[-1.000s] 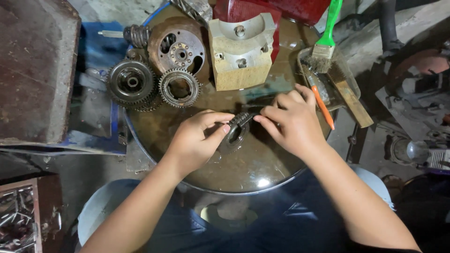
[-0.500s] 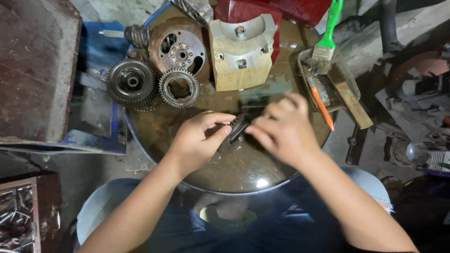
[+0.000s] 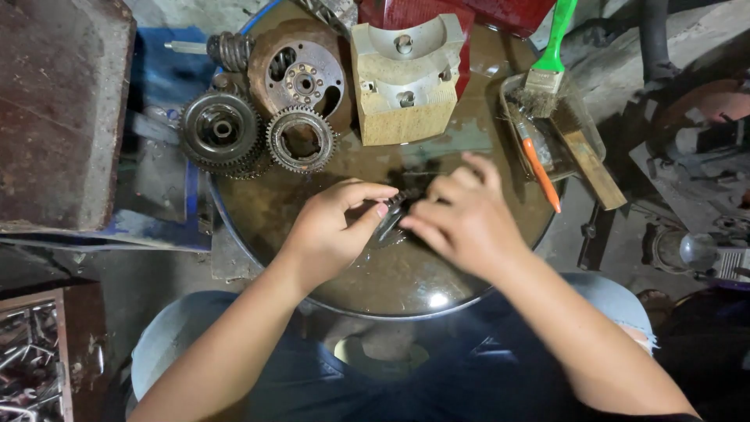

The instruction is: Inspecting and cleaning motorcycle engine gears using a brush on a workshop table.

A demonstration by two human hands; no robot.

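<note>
At far left of the round oily counter (image 3: 258,211) lie two toothed gears (image 3: 221,130), (image 3: 300,141), with a rusty perforated disc (image 3: 301,74) just behind them. Your left hand (image 3: 332,230) sits near the counter's middle, its fingers (image 3: 367,195) pinching a small dark metal part (image 3: 391,220). Your right hand (image 3: 465,223) meets that part from the other side, fingers curled over it; whether they grip it cannot be told. Behind stands a pale notched block (image 3: 406,78). At right, a green-handled brush (image 3: 551,62) rests in a clear tray (image 3: 594,137).
</note>
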